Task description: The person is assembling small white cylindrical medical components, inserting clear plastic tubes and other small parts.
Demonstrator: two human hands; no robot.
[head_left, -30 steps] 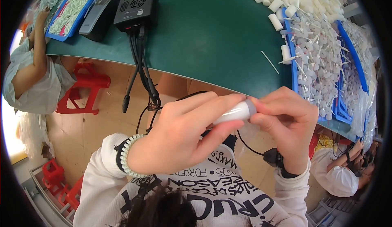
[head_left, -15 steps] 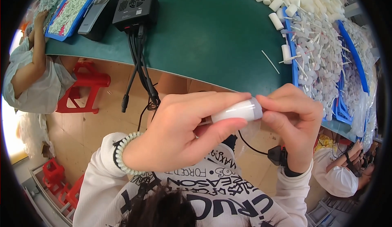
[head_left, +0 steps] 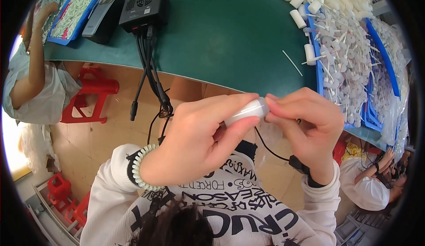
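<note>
Below table edge, over lap: both hands are raised together, small white tube gripped between them.
Left hand (head_left: 195,144): closed around white plastic tube (head_left: 246,112); tube pinched between thumb and curled fingers, one end left sticking out toward the right.
Right hand (head_left: 305,124): fingertips pressed on the exposed tube end; fingers bent, thumb side tucked under. Grasp on the tip is seen, exact contact is hidden by the fingers.
Tube position: held in air, tilted slightly up to the right, clear of the green table (head_left: 230,38), near its front edge.
Left wrist: pale beaded bracelet (head_left: 141,168) is worn over a white sleeve cuff.
Table, far left: black box (head_left: 144,7) is set near the back, black cables (head_left: 148,64) hung off the front edge.
Table, right: blue trays (head_left: 319,75) are filled with small white parts and thin sticks; loose white cylinders (head_left: 297,18) are piled beside and behind them.
Single thin stick (head_left: 292,62): laid alone on the green surface, apart from the trays.
Left side: another person's arm (head_left: 33,64) is reached up to a blue tray (head_left: 71,24) of pale parts.
Floor: red stool (head_left: 90,93) is seen under the table.
</note>
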